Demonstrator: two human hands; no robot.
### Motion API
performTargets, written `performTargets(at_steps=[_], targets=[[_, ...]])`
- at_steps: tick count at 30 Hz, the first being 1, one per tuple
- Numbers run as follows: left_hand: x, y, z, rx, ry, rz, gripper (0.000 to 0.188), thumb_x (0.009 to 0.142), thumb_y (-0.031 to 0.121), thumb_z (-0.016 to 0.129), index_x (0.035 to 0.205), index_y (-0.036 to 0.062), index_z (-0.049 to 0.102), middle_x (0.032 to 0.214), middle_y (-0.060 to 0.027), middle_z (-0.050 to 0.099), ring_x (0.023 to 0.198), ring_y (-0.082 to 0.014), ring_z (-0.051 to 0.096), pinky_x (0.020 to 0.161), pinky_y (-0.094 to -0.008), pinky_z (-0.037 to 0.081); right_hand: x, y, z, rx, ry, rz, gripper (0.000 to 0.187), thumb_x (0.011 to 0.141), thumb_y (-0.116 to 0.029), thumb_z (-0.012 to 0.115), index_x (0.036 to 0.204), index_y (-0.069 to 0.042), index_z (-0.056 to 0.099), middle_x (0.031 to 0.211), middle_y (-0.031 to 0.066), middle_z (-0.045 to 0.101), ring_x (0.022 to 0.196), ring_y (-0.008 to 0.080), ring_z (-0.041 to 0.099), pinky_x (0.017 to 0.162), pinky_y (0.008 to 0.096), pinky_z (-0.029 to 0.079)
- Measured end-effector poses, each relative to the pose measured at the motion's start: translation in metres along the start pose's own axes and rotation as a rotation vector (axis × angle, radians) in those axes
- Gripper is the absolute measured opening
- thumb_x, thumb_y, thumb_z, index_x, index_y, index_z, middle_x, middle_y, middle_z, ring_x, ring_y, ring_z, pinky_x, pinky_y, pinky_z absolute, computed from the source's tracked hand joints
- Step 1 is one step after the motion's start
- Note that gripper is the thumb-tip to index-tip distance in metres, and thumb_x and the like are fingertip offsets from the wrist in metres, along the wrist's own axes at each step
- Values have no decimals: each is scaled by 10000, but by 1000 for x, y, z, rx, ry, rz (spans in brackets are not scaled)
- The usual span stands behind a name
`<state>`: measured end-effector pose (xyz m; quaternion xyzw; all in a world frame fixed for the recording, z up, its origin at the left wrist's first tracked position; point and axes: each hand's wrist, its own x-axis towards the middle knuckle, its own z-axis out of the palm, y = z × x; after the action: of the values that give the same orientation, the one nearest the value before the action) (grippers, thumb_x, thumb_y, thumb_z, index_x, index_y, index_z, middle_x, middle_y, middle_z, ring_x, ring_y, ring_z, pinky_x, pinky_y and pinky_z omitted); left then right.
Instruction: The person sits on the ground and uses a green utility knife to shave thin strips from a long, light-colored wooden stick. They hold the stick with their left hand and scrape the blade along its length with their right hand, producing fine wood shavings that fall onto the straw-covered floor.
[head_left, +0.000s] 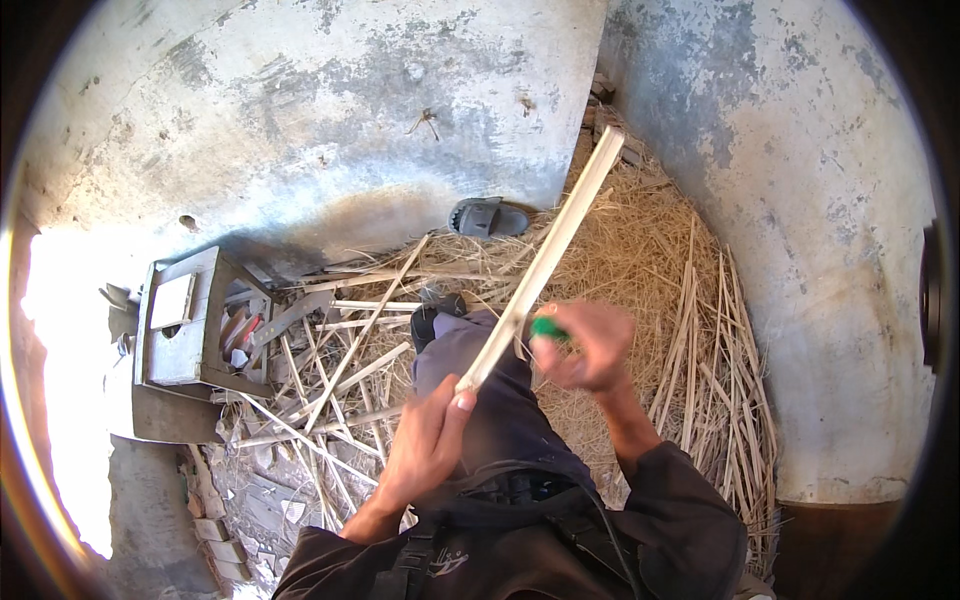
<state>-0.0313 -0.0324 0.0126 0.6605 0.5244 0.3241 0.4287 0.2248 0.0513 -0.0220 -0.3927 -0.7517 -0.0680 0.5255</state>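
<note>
A long pale strip, which looks like split bamboo or wood, slants up and away from me over my lap. My left hand is closed around its near end, the thumb lying along the strip. Beside the middle of the strip, my right hand is closed on a green-handled tool. Motion blurs this hand a little. The tool's working end is against or very near the strip, but its shape cannot be made out. My dark trouser leg stretches out beneath the strip.
Straw-like shavings cover the floor ahead. Loose strips lie crisscrossed at left, and more strips lie along the right wall. A wooden box stands at far left. One grey sandal rests by the far wall.
</note>
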Motion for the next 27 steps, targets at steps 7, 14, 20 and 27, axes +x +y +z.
performTargets(at_steps=[7, 14, 20, 27], targets=[[-15, -8, -6, -10, -40, -82, 295, 1170, 254, 507, 1023, 11, 588, 688, -205, 576, 621, -420, 601, 604, -481, 423, 12, 13, -1, 24, -21, -26, 228, 863, -244, 743, 955, -36, 766, 706, 47, 699, 552, 204, 667, 521, 332, 503], [-21, -17, -9, 14, -37, -76, 301, 1166, 249, 511, 1013, 2, 589, 716, -224, 589, 652, -439, 575, 642, -491, 427, 15, 32, -1, -3, -3, 124, 249, 909, -291, 774, 1004, -62, 795, 774, 44, 775, 588, 174, 717, 503, 305, 528], [-30, -19, -13, 68, -107, -162, 320, 1162, 289, 510, 1092, 0, 628, 786, -261, 646, 784, -501, 658, 692, -513, 468, 10, 70, -2, 56, 49, 198, 274, 936, -309, 760, 1012, -49, 797, 793, 47, 778, 578, 132, 686, 459, 282, 488], [-46, -23, -20, 54, -168, -260, 342, 1159, 320, 510, 1148, 9, 651, 748, -254, 652, 770, -504, 679, 690, -523, 492, 7, 105, -17, -102, 148, 328, 334, 1023, -391, 703, 1064, -77, 810, 704, -6, 696, 529, 62, 565, 434, 263, 399]])
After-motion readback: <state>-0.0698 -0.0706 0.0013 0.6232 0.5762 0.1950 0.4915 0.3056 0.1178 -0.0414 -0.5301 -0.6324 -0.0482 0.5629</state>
